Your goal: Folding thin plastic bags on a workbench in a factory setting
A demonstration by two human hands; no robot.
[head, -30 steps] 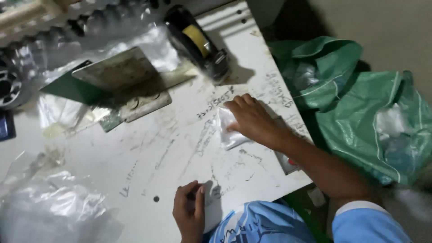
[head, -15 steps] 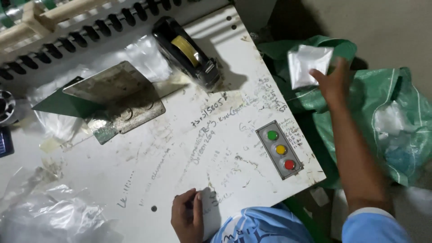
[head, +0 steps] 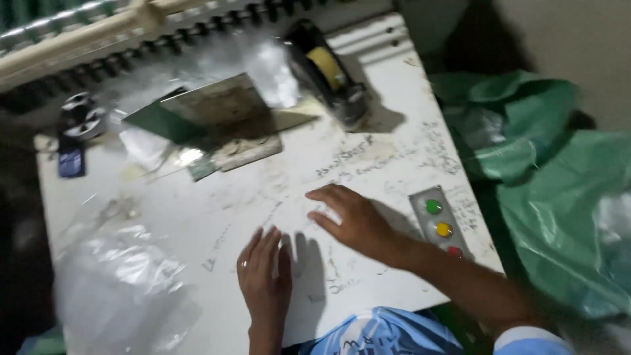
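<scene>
A white table, scribbled over with pen marks, is seen carrying a tape dispenser, a tilted metal plate, crumpled clear plastic bags, a three-button panel and, seemingly, a small blurred dark gadget.

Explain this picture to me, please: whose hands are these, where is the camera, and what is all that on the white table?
There is no machine here, only a person at work. The camera sits on that person's head and looks down, so you see their own two hands. The left hand lies flat on the white table, empty. The right hand rests on the table too, fingers spread, and holds nothing. Beside it sits a small box with coloured buttons. Further back stand a tape dispenser and a flat metal plate. Clear plastic bags lie at the near left. Off the table's right edge is a big green sack.
</scene>
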